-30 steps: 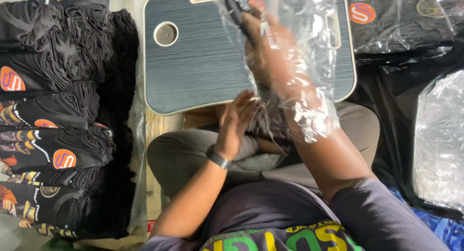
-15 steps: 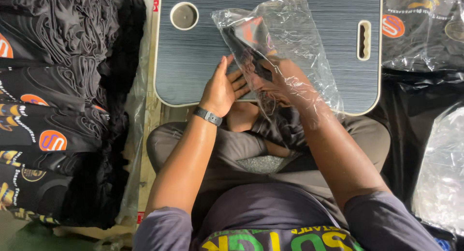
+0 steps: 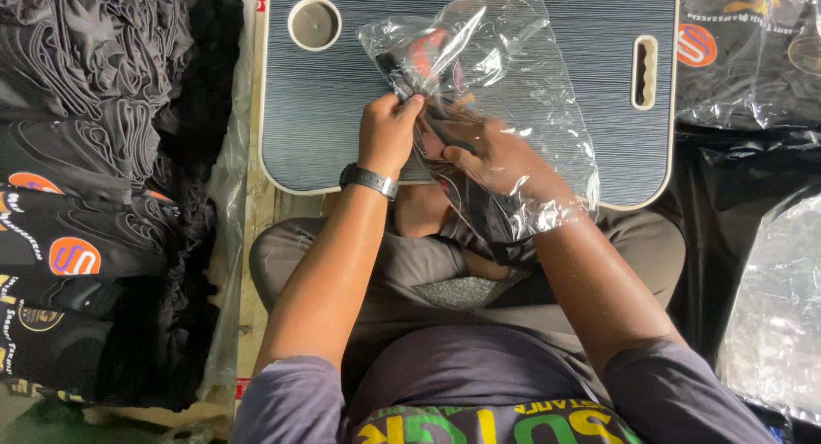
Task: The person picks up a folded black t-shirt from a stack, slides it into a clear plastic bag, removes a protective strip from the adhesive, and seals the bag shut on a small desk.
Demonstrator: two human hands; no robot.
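A clear plastic bag [image 3: 522, 85] lies over a grey striped lap tray [image 3: 342, 119]. My right hand [image 3: 496, 157] is inside the bag up to the wrist, gripping a folded black garment [image 3: 479, 213] with an orange print that hangs partly out of the bag's mouth toward my lap. My left hand [image 3: 389, 132], with a dark watch on the wrist, pinches the bag's edge and the garment at the bag's upper left part.
Stacks of folded black shirts [image 3: 77, 196] with orange and yellow logos fill the left side. Bagged black shirts [image 3: 744, 50] lie at the upper right, more clear plastic [image 3: 778, 316] at the right. The tray has a round cup recess [image 3: 314, 23] and a handle slot [image 3: 643, 72].
The bag has come down from mid-air onto the tray. My right hand has pushed deeper inside it with the garment, and my left hand has risen from my lap to grip the bag's edge.
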